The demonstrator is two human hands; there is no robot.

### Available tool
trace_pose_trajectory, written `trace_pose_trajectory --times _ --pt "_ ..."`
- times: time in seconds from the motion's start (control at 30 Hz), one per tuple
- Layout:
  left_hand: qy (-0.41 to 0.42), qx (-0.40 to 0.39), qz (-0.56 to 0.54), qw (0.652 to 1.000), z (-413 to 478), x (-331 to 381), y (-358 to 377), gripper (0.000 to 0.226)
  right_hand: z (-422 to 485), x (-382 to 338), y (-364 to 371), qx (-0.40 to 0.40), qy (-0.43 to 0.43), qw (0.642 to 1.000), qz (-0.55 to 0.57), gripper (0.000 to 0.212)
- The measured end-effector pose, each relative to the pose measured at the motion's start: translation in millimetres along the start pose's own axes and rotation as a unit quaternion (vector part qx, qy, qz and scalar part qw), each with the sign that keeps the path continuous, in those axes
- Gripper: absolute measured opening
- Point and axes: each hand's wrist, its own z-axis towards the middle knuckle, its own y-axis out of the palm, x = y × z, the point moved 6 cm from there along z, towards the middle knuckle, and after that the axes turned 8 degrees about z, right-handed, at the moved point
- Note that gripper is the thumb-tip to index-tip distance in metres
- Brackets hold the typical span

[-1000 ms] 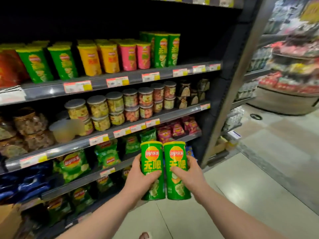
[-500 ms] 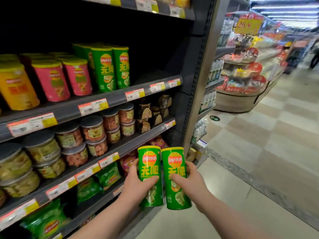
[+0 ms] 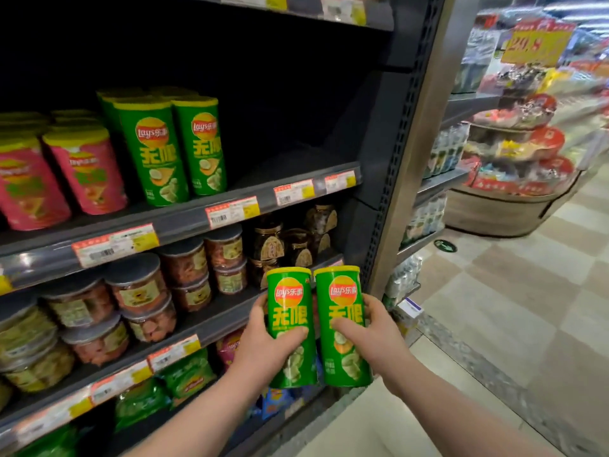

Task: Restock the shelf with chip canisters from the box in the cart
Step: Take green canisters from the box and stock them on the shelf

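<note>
I hold two green chip canisters upright, side by side and touching, low in front of the shelving. My left hand point(image 3: 263, 349) grips the left green canister point(image 3: 290, 311); my right hand point(image 3: 379, 338) grips the right green canister point(image 3: 342, 301). On the chip shelf point(image 3: 184, 222) above stand green canisters point(image 3: 171, 150) of the same kind, with pink canisters point(image 3: 82, 173) to their left. To the right of the shelved green ones, that shelf is dark and bare up to the upright post. The cart and box are out of view.
Round lidded snack tubs point(image 3: 138, 288) and dark jars point(image 3: 290, 245) fill the shelf below. Bagged chips point(image 3: 184, 374) lie lower still. A metal upright post point(image 3: 405, 166) ends the bay. A round display stand point(image 3: 514, 179) sits on the tiled aisle floor point(image 3: 494, 324) to the right.
The view has swung right and closer to the shelving, so the bare right end of the chip shelf is now central. Both canisters have risen slightly, still held together.
</note>
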Motion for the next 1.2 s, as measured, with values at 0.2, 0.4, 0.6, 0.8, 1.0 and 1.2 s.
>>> trace_pose_trajectory --times 0.2,0.4,0.6,0.8,1.0,1.2 --pt "-0.025 0.084 -0.033 0.996 30 42 32 0.094 70 -44 -33 -0.097 -0.050 0.994 -0.002 0.050" --pt "-0.035 0.171 -0.083 0.981 44 76 37 0.080 118 -95 -35 -0.191 -0.094 0.977 0.010 0.044" --pt "-0.027 0.257 -0.071 0.963 46 99 -1 0.077 143 -144 9 -0.265 -0.121 0.956 0.025 0.038" --pt "0.012 0.297 -0.087 0.951 57 117 -53 0.061 162 -196 56 -0.279 -0.173 0.944 0.044 0.054" --pt "0.035 0.299 -0.098 0.949 66 118 -94 0.061 194 -237 95 -0.229 -0.215 0.949 0.040 0.059" --pt "0.034 0.321 -0.100 0.941 72 112 -118 0.066 226 -258 133 -0.196 -0.243 0.946 0.088 0.044"
